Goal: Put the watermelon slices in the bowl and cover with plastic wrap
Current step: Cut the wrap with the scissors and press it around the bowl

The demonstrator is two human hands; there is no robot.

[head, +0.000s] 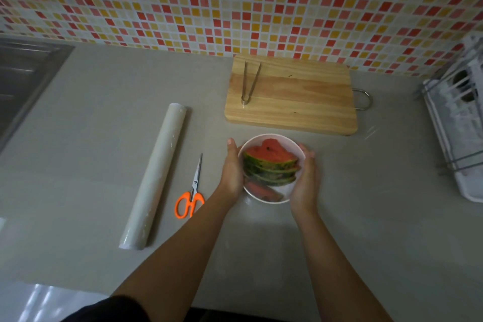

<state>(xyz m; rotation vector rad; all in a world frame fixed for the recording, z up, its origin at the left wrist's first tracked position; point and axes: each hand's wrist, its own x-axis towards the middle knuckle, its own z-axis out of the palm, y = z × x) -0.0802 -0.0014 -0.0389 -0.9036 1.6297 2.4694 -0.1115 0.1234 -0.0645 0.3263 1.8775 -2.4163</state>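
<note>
- We see a person's left hand (231, 167) and right hand (304, 178) flanking a white bowl (271, 136) just right of the frame's centre. The left hand's fingers lie straight along the wall, and the right hand's curve round it.
- The plastic wrap roll (154, 178) lies on the desk (91, 112) left of the bowl. Its long axis runs from lower left up toward the centre, and orange-handled scissors (193, 191) sit between it and the left forearm.
- We judge the left hand the nearer one for reaching the roll.
- The watermelon slices (271, 157) stand stacked in the bowl, green rinds toward the camera and red flesh behind.
- We cannot tell whether film already covers the bowl.
</note>
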